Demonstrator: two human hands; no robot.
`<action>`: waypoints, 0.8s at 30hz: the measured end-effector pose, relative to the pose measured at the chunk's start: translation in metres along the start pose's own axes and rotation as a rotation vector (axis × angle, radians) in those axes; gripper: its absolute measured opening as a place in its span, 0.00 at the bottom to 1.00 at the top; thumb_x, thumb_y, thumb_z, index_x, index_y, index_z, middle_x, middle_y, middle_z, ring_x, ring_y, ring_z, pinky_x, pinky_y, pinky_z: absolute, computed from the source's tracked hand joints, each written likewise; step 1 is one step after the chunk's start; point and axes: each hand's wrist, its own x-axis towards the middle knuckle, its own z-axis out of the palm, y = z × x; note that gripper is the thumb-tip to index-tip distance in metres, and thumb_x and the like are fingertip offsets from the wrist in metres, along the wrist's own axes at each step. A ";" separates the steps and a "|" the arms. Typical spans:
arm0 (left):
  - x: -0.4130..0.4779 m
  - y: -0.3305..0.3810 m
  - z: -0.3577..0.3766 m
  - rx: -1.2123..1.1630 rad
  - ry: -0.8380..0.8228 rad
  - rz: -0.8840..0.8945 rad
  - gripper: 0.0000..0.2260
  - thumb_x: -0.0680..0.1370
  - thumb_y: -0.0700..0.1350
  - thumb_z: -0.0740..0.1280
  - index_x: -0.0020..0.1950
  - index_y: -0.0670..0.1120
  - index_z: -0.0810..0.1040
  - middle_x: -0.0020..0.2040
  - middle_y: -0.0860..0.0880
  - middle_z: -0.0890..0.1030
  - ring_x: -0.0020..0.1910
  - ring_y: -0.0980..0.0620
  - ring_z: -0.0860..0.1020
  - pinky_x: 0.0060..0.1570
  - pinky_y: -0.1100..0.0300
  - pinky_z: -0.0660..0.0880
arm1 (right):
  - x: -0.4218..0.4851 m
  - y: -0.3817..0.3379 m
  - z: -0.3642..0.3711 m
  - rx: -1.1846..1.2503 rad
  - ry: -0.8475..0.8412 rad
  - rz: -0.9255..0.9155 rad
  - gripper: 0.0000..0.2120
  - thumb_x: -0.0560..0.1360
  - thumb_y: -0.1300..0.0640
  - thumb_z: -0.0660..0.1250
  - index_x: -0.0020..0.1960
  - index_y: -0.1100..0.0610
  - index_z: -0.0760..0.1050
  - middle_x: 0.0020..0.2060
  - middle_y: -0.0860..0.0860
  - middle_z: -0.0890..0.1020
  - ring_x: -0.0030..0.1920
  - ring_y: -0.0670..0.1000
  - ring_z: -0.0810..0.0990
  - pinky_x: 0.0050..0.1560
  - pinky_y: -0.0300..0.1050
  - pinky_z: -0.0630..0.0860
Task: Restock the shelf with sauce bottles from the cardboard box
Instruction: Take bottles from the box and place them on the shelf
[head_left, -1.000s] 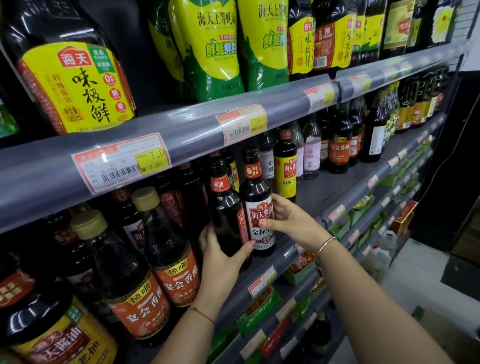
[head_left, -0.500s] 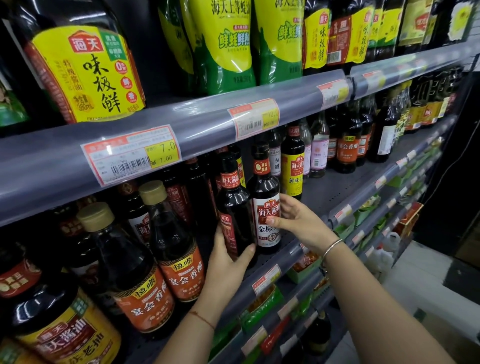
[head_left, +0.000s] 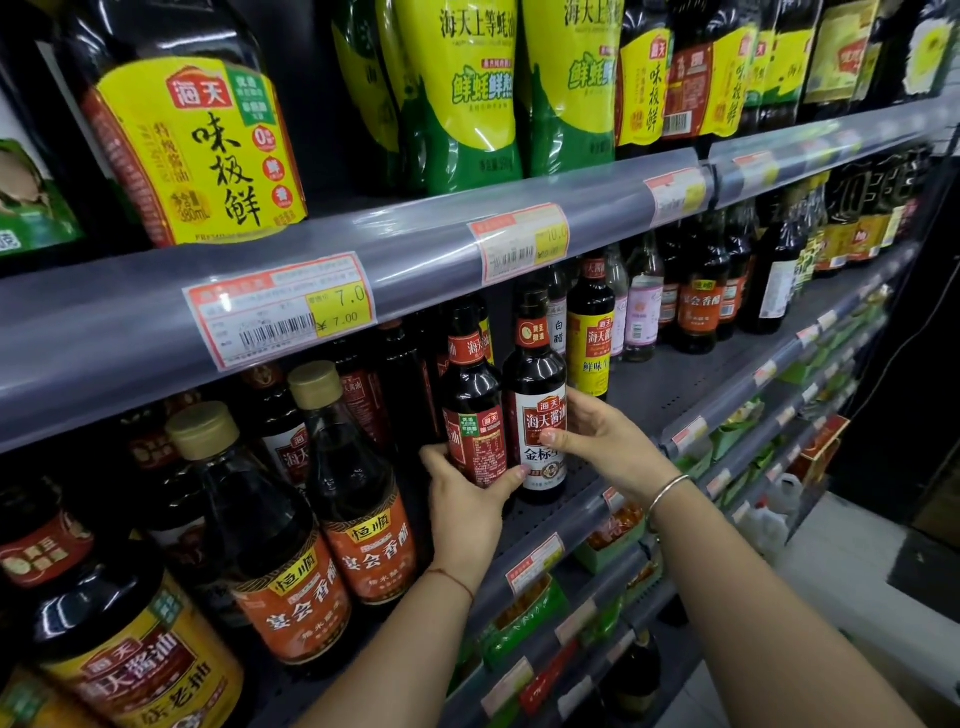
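A: Middle shelf (head_left: 691, 384), condiment aisle: both hands settle soy sauce bottles at its front edge. How far along?

B: Midway, I'd judge. Bare deck lies right of the white-label bottle (head_left: 540, 415), which the right hand (head_left: 608, 441) clasps; no cardboard box is in view.

A: The left hand (head_left: 467, 506)?

B: Wrapped around the red-label bottle (head_left: 475, 415), touching its neighbour. Headroom above looks tight.

Grey perforated shelf (head_left: 670, 387) with upright dark sauce bottles (head_left: 535, 395) and tan-capped vinegar bottles (head_left: 353, 488).
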 end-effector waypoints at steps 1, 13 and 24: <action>0.003 0.001 0.003 -0.003 0.005 -0.005 0.32 0.64 0.46 0.79 0.56 0.48 0.60 0.54 0.49 0.75 0.50 0.52 0.76 0.47 0.58 0.72 | 0.001 -0.001 0.000 -0.004 -0.001 -0.003 0.26 0.73 0.65 0.69 0.68 0.52 0.70 0.59 0.47 0.81 0.60 0.43 0.79 0.56 0.37 0.77; 0.033 -0.004 0.029 0.057 0.187 -0.042 0.35 0.60 0.55 0.79 0.51 0.54 0.56 0.56 0.45 0.76 0.57 0.43 0.75 0.55 0.41 0.74 | 0.029 0.001 -0.007 -0.074 0.033 -0.006 0.26 0.73 0.61 0.70 0.68 0.47 0.70 0.58 0.43 0.81 0.59 0.39 0.78 0.59 0.40 0.75; 0.054 -0.007 0.054 0.072 0.288 -0.087 0.38 0.60 0.57 0.78 0.58 0.47 0.59 0.60 0.44 0.73 0.62 0.42 0.68 0.60 0.42 0.66 | 0.055 0.007 -0.013 -0.027 0.017 -0.026 0.25 0.74 0.65 0.68 0.67 0.48 0.70 0.56 0.44 0.81 0.55 0.38 0.80 0.53 0.36 0.78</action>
